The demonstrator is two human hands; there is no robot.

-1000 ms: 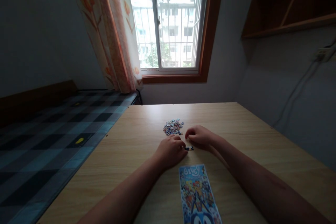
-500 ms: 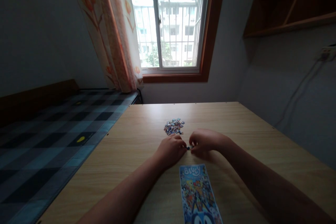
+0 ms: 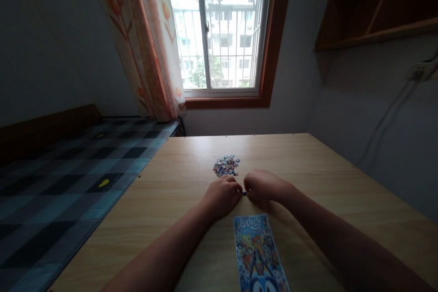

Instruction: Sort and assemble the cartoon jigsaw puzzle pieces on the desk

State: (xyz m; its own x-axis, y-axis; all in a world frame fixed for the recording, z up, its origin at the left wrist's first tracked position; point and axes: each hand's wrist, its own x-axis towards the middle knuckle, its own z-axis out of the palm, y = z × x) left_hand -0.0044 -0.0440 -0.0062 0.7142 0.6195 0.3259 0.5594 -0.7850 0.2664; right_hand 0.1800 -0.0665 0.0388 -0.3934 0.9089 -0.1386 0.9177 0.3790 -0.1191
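Note:
Both hands rest on a light wooden table, fingertips meeting over a few small dark joined puzzle pieces. My left hand is curled, its fingers pressed on the left end of the pieces. My right hand is curled too and pinches their right end. A small heap of loose coloured puzzle pieces lies just beyond the hands. A colourful printed picture card with a blue cartoon figure lies flat on the table, close to me and below the hands.
A bed with a blue-and-black chequered cover runs along the table's left side. Beyond the table are a window with a patterned curtain, and a wooden shelf hangs on the right wall.
My right hand has slid left and towards me, from beside the heap to meet my left hand over the joined pieces, which it now largely covers. The left hand has stayed put.

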